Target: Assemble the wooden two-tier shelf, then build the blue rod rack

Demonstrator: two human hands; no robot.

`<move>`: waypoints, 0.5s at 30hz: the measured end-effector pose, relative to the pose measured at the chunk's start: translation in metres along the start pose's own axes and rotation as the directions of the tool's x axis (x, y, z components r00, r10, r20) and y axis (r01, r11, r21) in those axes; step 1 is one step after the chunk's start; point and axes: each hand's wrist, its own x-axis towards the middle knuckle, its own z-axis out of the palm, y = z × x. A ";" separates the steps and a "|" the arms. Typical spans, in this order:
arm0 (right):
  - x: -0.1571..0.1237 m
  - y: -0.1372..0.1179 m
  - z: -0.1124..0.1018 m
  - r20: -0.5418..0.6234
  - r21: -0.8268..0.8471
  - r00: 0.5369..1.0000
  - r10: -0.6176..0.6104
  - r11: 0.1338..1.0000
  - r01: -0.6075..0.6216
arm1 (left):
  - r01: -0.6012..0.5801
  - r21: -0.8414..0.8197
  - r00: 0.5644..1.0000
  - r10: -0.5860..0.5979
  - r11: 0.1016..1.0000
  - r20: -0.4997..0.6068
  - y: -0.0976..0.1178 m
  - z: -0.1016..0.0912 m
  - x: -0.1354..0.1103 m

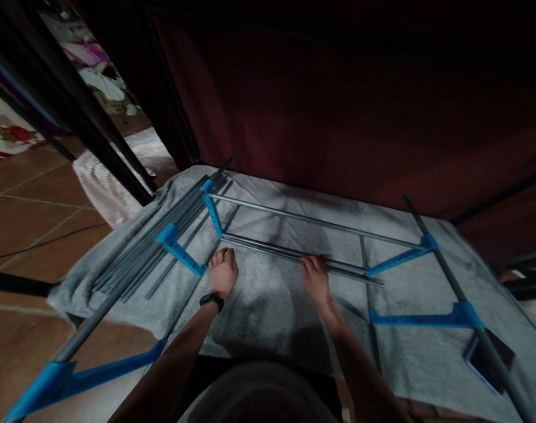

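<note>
My left hand (pixel 223 271) rests on a grey towel (pixel 268 305), fingers together and stretched toward the near end of a grey metal rod (pixel 268 245), close to a blue plastic connector (pixel 214 214). My right hand (pixel 315 277) lies further along, fingers curled down onto a pair of grey rods (pixel 338 265) that run rightward to another blue connector (pixel 400 257). A black band is on my left wrist. Whether either hand actually grips a rod is hard to tell in the dim light.
A bundle of loose grey rods (pixel 153 247) lies on the towel's left part with a blue bracket (pixel 180 249). More blue-jointed rods sit at right (pixel 426 320) and lower left (pixel 87 370). A phone (pixel 488 355) lies at right. Dark red fabric hangs behind; tiled floor at left.
</note>
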 end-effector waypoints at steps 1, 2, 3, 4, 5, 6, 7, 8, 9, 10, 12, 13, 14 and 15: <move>-0.002 -0.003 0.000 0.016 0.007 1.000 0.005 1.000 -0.005 | 0.002 0.016 1.000 -0.002 1.000 0.002 0.000 0.000 0.000; -0.004 -0.006 0.000 0.030 0.015 1.000 0.009 1.000 -0.010 | 0.008 0.037 1.000 -0.008 0.999 0.010 -0.001 0.000 0.001; -0.006 -0.009 0.000 0.040 0.021 0.999 0.015 1.000 -0.016 | 0.012 0.058 1.000 -0.013 0.998 0.021 -0.001 0.001 0.002; -0.007 -0.012 0.001 0.048 0.029 0.999 0.021 0.999 -0.022 | 0.012 0.073 0.999 -0.015 0.997 0.033 -0.001 0.001 0.002; -0.008 -0.014 0.001 0.055 0.038 0.998 0.025 0.999 -0.027 | 0.011 0.082 0.999 -0.014 0.997 0.039 -0.002 0.002 0.003; -0.009 -0.017 0.002 0.060 0.048 0.998 0.028 0.998 -0.031 | 0.008 0.084 0.999 -0.012 0.996 0.042 -0.002 0.002 0.004; -0.010 -0.018 0.003 0.067 0.057 0.997 0.029 0.998 -0.033 | 0.006 0.083 0.999 -0.010 0.997 0.043 -0.002 0.003 0.004; -0.010 -0.020 0.004 0.074 0.065 0.997 0.030 0.997 -0.035 | 0.007 0.080 0.999 -0.010 0.997 0.042 -0.002 0.003 0.004; -0.010 -0.022 0.005 0.082 0.070 0.996 0.032 0.997 -0.037 | 0.010 0.078 0.999 -0.014 0.997 0.043 -0.002 0.003 0.004; -0.010 -0.023 0.006 0.092 0.072 0.995 0.033 0.997 -0.039 | 0.015 0.077 0.999 -0.018 0.997 0.045 -0.002 0.003 0.005; -0.008 -0.025 0.008 0.112 0.070 0.993 0.029 0.997 -0.037 | 0.021 0.070 0.999 -0.024 0.997 0.047 -0.002 0.004 0.005; -0.007 -0.026 0.009 0.122 0.069 0.992 0.025 0.997 -0.033 | 0.023 0.062 0.999 -0.026 0.998 0.046 -0.002 0.004 0.005; -0.005 -0.027 0.010 0.131 0.068 0.991 0.018 0.997 -0.027 | 0.022 0.051 0.999 -0.024 0.998 0.044 -0.002 0.004 0.005; -0.003 -0.028 0.011 0.139 0.064 0.990 0.012 0.998 -0.021 | 0.015 0.040 0.999 -0.017 0.999 0.044 -0.003 0.004 0.005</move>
